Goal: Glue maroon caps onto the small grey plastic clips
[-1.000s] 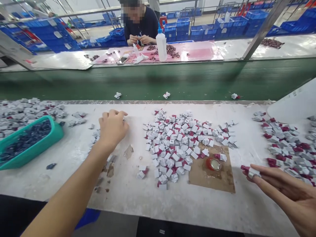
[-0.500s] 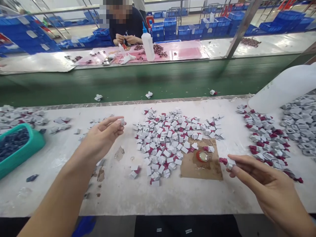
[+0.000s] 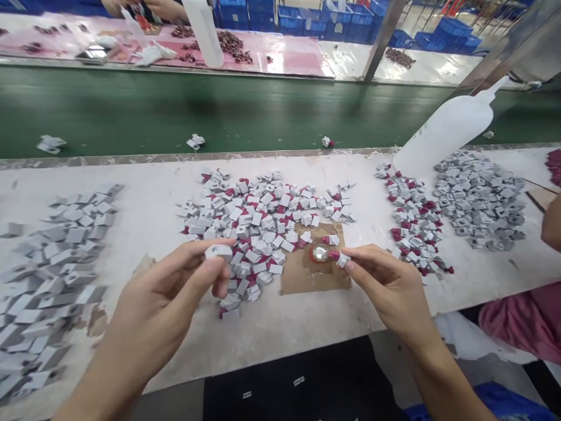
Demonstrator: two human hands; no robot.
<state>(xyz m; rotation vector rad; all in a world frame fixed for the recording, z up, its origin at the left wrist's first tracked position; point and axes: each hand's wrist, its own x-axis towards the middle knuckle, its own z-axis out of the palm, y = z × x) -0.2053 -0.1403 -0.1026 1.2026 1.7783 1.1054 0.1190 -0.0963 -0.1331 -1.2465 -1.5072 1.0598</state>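
Observation:
My left hand (image 3: 175,292) pinches a light grey block (image 3: 218,252) with a small hole, just left of the middle pile. Between the thumb and fingers of my right hand (image 3: 390,280) is a small grey and dark red piece (image 3: 342,258). Its red end points left, beside a round red-rimmed dish (image 3: 319,252) of clear liquid. That dish sits on a brown cardboard square (image 3: 298,283). A pile of grey and red pieces (image 3: 254,216) spreads behind and between my hands.
Loose grey blocks (image 3: 56,257) cover the left. At the right are a red-grey pile (image 3: 412,216), a grey pile (image 3: 480,196) and a tilted white bottle (image 3: 447,131). Behind runs a green belt (image 3: 263,111). A co-worker's arm shows at the right edge.
The view has turned to the right. My hands have come closer together, each still holding its piece, and the red end in my right hand is now near the dish.

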